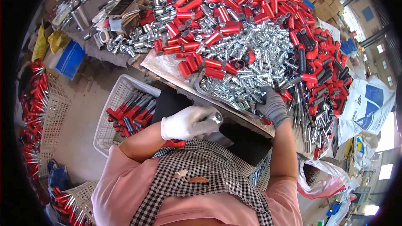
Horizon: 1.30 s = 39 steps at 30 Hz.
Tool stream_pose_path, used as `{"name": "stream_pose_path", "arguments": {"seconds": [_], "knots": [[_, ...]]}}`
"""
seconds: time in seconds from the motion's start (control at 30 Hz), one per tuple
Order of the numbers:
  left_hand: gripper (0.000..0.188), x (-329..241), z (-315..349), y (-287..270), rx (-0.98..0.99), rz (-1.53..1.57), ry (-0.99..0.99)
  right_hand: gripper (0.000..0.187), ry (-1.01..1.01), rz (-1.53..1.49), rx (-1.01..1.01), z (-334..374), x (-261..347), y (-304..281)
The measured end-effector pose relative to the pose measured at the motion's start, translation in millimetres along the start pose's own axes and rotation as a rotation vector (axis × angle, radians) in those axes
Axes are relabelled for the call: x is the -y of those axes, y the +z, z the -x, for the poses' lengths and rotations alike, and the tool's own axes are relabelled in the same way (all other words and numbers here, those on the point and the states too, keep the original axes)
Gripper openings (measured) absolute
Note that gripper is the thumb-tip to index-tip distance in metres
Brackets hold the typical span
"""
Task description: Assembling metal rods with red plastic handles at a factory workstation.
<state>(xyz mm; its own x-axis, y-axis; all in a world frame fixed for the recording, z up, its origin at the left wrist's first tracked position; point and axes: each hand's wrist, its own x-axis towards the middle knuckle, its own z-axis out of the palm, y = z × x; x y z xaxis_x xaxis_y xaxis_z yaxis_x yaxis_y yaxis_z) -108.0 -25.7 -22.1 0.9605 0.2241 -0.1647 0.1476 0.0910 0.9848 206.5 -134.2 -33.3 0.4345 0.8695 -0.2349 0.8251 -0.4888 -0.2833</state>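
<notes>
My left hand [188,122], in a white glove, is closed around a silver metal cylinder [216,118] whose round end with a hole shows past the fingers. A red piece [175,143] shows just below that wrist; whether it joins the cylinder I cannot tell. My right hand [273,108], in a grey glove, rests at the near edge of a heap of small silver metal fittings [259,58]. Its fingers are curled down at the parts, and what they grip is hidden. Red metal sleeves [213,73] lie to the left of the heap.
Red-and-black tool handles [322,79] are piled at the table's right, beside long metal rods [299,109]. A white crate [111,113] on the floor at left holds red-and-black tools. More crates [56,109] stand farther left. A white sack [366,104] hangs at the right.
</notes>
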Motion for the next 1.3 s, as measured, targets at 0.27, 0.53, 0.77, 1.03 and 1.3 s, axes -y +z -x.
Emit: {"name": "stream_pose_path", "arguments": {"seconds": [0.27,0.53,0.77,1.03,1.3], "knots": [[0.034,1.9,14.2,-4.8,-0.063,0.002,0.12,0.033,-0.259,-1.535,0.079,29.0,11.1,-18.3],[0.067,17.5,31.5,-17.0,-0.182,-0.03,0.252,0.029,-0.858,-0.997,0.246,26.1,157.9,43.9],[0.062,28.3,42.1,-42.8,-0.451,-0.322,0.463,0.038,-1.238,-0.652,0.564,-46.8,195.9,19.1],[0.011,35.4,41.6,-49.6,-0.558,-0.4,0.61,0.044,-0.639,-0.378,0.193,-202.4,310.5,10.4],[0.016,21.3,37.3,-55.5,-0.49,-0.246,0.287,0.035,-0.633,0.476,-0.035,-263.9,374.0,86.7]]}}
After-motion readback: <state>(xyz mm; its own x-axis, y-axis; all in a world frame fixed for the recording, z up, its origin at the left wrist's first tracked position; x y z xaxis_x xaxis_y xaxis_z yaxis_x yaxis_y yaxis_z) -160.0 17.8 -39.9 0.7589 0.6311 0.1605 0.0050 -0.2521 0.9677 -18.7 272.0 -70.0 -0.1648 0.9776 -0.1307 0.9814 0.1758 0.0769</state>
